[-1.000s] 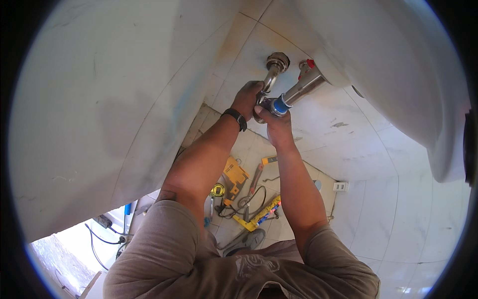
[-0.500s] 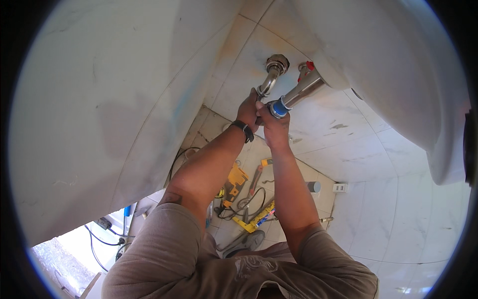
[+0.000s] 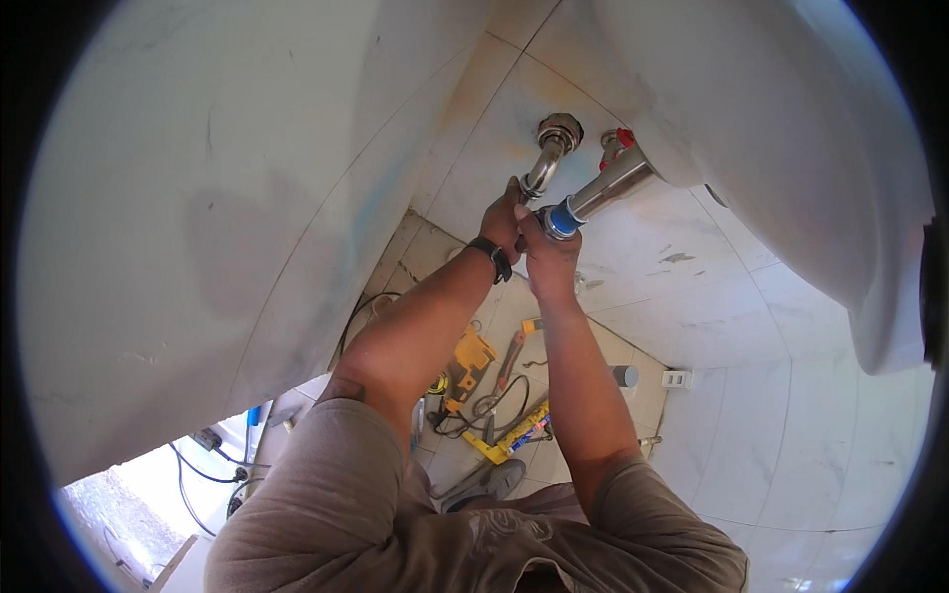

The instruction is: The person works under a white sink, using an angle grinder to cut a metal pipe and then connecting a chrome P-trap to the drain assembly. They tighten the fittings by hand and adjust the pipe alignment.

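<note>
A bent chrome drain pipe (image 3: 545, 168) comes down from a wall opening (image 3: 560, 127) with a rough, dark rim. My left hand (image 3: 501, 219), with a black watch at its wrist, is closed round the pipe's lower end. Beside it, my right hand (image 3: 552, 259) grips the chrome trap fitting (image 3: 563, 232) at the foot of a straight chrome tailpiece (image 3: 615, 186), just below a blue ring (image 3: 560, 215). My fingers meet between the two pipes and hide the part that joins them. The tailpiece slants up to a white basin (image 3: 781, 148).
A red-handled valve (image 3: 619, 140) sits on the tiled wall behind the tailpiece. On the floor lie a yellow power tool (image 3: 471, 364), a yellow caulking gun (image 3: 509, 435), a cord and a grey cylinder (image 3: 625, 376). A large white panel (image 3: 198, 247) bounds the left side.
The view has shifted slightly, so the pipes and hands appear a little further right and lower. Both hands keep their hold on the same fittings.
</note>
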### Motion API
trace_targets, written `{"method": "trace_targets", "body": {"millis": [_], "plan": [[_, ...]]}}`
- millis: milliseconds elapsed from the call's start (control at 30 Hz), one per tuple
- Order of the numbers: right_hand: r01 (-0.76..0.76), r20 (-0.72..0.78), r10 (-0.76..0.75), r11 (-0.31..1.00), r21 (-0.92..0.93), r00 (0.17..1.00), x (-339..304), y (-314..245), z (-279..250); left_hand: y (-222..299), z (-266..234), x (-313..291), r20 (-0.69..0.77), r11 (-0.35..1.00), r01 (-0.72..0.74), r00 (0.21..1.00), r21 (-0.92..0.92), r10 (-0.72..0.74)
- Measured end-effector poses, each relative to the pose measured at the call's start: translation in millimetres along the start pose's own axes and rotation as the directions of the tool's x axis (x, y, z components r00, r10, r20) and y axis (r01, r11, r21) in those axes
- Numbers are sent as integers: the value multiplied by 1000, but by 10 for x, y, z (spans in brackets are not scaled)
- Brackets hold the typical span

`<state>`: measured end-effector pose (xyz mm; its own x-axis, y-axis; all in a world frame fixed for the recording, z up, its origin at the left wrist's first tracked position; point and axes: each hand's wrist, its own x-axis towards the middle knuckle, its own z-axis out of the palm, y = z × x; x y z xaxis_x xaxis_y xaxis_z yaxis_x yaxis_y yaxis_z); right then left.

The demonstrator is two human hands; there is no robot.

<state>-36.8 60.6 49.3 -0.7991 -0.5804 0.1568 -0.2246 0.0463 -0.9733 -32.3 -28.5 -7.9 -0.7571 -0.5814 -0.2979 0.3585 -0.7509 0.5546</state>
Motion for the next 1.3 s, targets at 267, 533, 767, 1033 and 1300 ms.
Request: {"method": "trace_targets", "body": {"millis": [267, 533, 767, 1033, 1300], "plan": [[17, 19, -17, 1000, -1, 1000, 13, -44, -7, 6, -28, 30, 19, 1000, 28, 999, -5, -28], [-29, 164, 20, 998, 51, 986, 34, -46, -109, 30, -15, -10, 16, 996, 38, 999, -79, -37], [-65, 288, 46, 996, 57, 956, 89, -59, -202, 33, -52, -42, 35, 977, -107, 994, 184, 102], [-66, 388, -68, 944, 323, 919, 23, -191, -579, 32, -3, 11, -13, 1000, 6, 1000, 20, -6], [141, 484, -104, 989, -41, 869, 85, -392, -719, 110, 58, -96, -34, 999, 42, 999, 19, -41]]}}
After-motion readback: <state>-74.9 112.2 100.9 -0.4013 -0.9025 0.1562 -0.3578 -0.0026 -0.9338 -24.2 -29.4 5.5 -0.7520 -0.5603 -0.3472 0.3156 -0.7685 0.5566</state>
